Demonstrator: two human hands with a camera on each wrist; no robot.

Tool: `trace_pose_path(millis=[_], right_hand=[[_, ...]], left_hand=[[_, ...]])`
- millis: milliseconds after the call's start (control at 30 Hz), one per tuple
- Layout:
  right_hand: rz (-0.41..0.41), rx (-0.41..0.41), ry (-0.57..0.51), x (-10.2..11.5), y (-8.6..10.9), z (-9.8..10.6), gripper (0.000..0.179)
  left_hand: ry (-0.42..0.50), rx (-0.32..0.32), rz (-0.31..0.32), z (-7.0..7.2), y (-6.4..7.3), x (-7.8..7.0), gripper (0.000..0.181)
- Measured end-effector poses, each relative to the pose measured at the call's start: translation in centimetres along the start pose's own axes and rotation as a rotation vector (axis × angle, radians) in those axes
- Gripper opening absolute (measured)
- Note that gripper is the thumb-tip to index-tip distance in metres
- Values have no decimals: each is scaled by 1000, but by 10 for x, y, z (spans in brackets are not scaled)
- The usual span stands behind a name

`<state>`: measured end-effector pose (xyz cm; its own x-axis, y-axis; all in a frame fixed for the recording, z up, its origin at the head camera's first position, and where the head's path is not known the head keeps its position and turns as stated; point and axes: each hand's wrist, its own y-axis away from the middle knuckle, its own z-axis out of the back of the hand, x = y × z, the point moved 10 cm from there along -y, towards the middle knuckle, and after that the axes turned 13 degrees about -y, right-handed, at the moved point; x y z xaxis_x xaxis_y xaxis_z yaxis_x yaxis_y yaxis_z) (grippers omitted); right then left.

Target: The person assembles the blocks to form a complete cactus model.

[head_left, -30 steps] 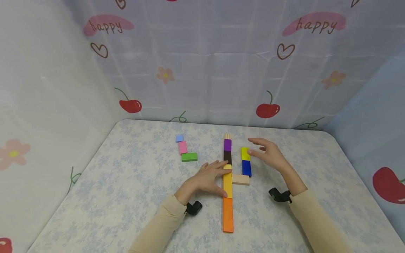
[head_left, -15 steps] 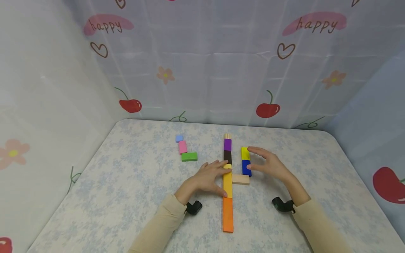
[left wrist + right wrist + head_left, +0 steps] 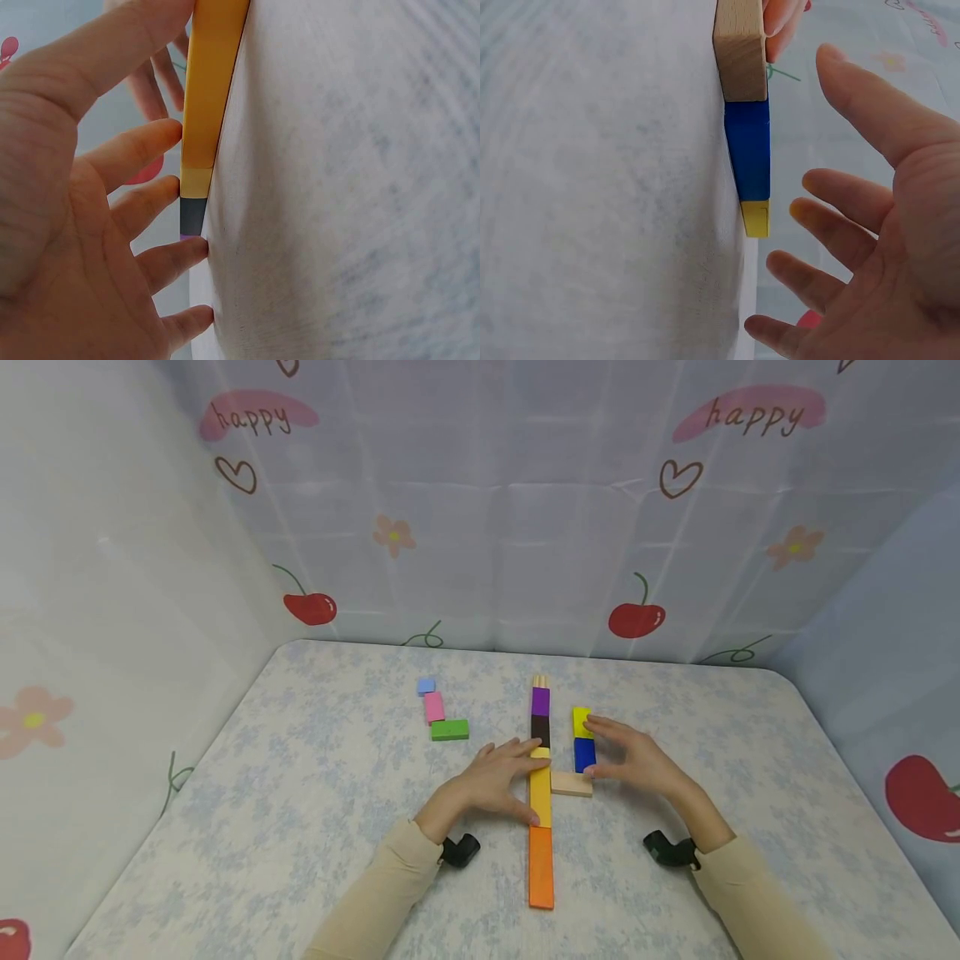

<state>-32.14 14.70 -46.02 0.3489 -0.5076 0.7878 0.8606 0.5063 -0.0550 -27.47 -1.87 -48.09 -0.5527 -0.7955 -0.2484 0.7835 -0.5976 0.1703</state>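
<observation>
My left hand (image 3: 491,779), fingers spread, rests its fingertips and thumb on the amber block (image 3: 541,797) in a long straight row. That row also has an orange block (image 3: 541,868), a dark brown block (image 3: 540,732), a purple block (image 3: 541,702) and thin pale sticks (image 3: 540,681). To its right lie a plain wood block (image 3: 572,784), a blue block (image 3: 584,754) and a yellow block (image 3: 581,721). My right hand (image 3: 645,767) hovers beside these with nothing in it; the right wrist view shows its fingers loosely spread, apart from the blue block (image 3: 748,150).
Left of the row, a green block (image 3: 450,730), a pink block (image 3: 434,707) and a light blue block (image 3: 426,687) form a stepped line. A pale patterned cloth covers the table (image 3: 300,827). A printed curtain (image 3: 487,568) hangs behind it.
My right hand has come nearer along the side blocks, its thumb shifting from the yellow block to the blue block's near end. My left hand stays on the row.
</observation>
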Motion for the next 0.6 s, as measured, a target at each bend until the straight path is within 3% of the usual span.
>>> trace_pose_path(millis=[600], right_hand=[[-8, 58, 83, -4, 2, -13, 78]], left_hand=[[-12, 0, -8, 0, 0, -2, 87]])
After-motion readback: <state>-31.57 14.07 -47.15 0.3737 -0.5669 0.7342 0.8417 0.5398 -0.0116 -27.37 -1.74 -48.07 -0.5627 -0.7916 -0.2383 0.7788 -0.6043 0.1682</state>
